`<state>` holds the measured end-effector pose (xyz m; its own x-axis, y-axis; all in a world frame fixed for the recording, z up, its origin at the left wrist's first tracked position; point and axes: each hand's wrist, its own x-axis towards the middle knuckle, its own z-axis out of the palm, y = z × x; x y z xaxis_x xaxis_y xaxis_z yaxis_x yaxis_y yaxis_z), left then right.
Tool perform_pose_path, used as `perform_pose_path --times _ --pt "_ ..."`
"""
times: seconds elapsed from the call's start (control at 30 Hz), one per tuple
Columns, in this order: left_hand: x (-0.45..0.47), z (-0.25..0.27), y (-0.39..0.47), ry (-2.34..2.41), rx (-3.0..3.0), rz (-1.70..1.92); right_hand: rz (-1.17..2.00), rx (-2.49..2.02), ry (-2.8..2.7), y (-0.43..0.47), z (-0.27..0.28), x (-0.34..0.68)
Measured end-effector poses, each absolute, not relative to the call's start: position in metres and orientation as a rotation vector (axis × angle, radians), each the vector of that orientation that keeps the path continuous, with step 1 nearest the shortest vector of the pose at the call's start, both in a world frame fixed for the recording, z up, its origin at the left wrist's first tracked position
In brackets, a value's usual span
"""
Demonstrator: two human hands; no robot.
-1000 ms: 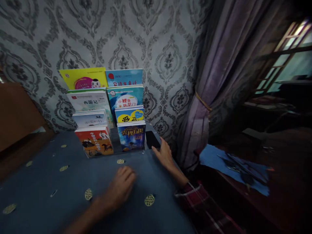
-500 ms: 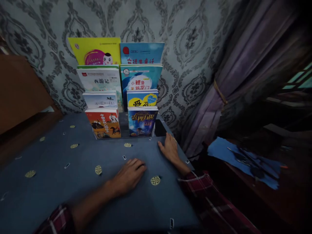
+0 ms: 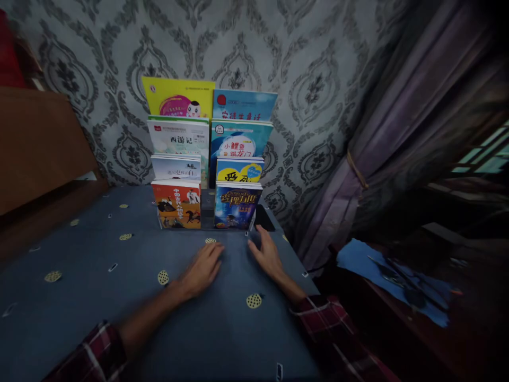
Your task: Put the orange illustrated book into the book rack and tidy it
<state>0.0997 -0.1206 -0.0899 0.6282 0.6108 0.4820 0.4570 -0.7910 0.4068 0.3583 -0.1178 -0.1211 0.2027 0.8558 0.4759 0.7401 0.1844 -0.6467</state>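
Head view, with the blue front book (image 3: 235, 208) as landmark: to its left, an orange front book (image 3: 177, 206) stands upright, with more books (image 3: 193, 139) tiered behind both. Nearer you and left of the blue front book, your left hand (image 3: 202, 269) is palm down, fingers loosely curved, holding nothing visible. Nearer you and right of it, your right hand (image 3: 269, 257) looks empty, thumb spread from fingers, near a dark flat object (image 3: 264, 218); contact is unclear. You seem between grips; moving onto the books would call for reaching forward, fingers wider.
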Motion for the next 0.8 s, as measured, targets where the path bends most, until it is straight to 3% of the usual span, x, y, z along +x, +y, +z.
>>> perform_pose_path --times 0.23,0.5,0.8 --pt "0.124 -0.051 -0.065 1.022 2.163 1.465 0.284 -1.327 -1.202 -0.083 -0.069 0.336" --pt "0.165 -0.035 -0.029 0.987 1.901 1.585 0.242 -1.208 -1.004 -0.054 -0.02 0.321" --pt "0.181 -0.033 -0.02 0.99 1.801 1.63 0.184 -1.214 -0.956 -0.034 -0.012 0.316"
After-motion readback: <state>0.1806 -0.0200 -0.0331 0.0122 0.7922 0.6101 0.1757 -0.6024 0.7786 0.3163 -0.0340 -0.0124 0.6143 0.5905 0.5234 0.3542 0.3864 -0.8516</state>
